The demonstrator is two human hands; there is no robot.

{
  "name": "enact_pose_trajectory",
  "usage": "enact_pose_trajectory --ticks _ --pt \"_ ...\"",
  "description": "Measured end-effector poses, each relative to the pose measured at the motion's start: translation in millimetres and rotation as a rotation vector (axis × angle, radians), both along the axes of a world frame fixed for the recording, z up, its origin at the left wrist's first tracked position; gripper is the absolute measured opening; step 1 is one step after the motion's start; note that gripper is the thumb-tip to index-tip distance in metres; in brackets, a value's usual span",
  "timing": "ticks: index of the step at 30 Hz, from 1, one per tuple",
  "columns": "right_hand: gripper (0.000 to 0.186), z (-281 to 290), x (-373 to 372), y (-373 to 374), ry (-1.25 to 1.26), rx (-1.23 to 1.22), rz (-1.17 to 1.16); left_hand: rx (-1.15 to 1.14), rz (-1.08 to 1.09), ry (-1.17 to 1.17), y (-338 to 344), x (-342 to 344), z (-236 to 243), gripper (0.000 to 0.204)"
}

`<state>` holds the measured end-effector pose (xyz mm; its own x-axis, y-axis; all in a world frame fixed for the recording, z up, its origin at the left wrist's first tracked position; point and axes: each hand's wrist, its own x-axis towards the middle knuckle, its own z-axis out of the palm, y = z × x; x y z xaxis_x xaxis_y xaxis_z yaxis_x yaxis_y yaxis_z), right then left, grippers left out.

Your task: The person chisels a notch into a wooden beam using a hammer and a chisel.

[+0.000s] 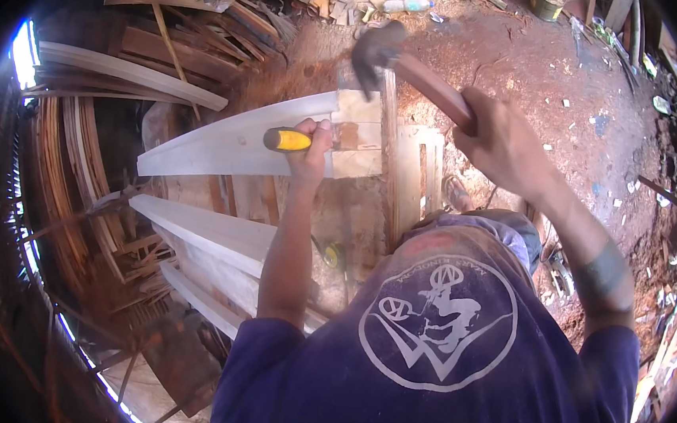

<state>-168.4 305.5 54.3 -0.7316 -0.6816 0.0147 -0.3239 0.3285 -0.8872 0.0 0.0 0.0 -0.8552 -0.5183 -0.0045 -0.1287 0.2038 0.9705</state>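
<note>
A reddish-brown dirt floor (517, 62), strewn with wood scraps (355, 6), is surrounding the work area. A long, pale board (232, 143) is lying crosswise before a person in a dark blue shirt (431, 354). The left hand (310, 152) is gripping a yellow-handled tool (290, 139) over the board's right end; the right hand (499, 141) is holding a hammer (427, 82) up, apart from the tool.

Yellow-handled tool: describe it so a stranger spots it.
Find the wide white board left of centre. Over its right end, the left hand grips the tool. Its yellow handle sets it apart from the brown-handled hammer in the right hand.
</note>
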Motion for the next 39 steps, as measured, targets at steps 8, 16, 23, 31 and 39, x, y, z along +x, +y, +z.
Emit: enact_pose_trajectory --ticks 8,16,23,31,39 --pt "0.024 148 -3 -58 0.605 -0.546 -0.039 -0.049 0.033 0.094 7 5 5 0.031" --pt "0.029 122 2 -43 0.782 0.032 0.366 -0.048 -0.047 0.070 8 12 -1 0.026" --pt "0.042 136 20 -54 0.666 -0.460 0.121 -0.309 0.026 0.176 3 16 -14 0.010" --pt "0.023 59 18 -23 0.324 0.145 0.272 -0.063 0.026 0.006 23 11 3 0.022" --pt "0.026 -38 58 87 -0.218 0.207 -0.272 -0.119 0.067 0.019 21 14 -3 0.029"
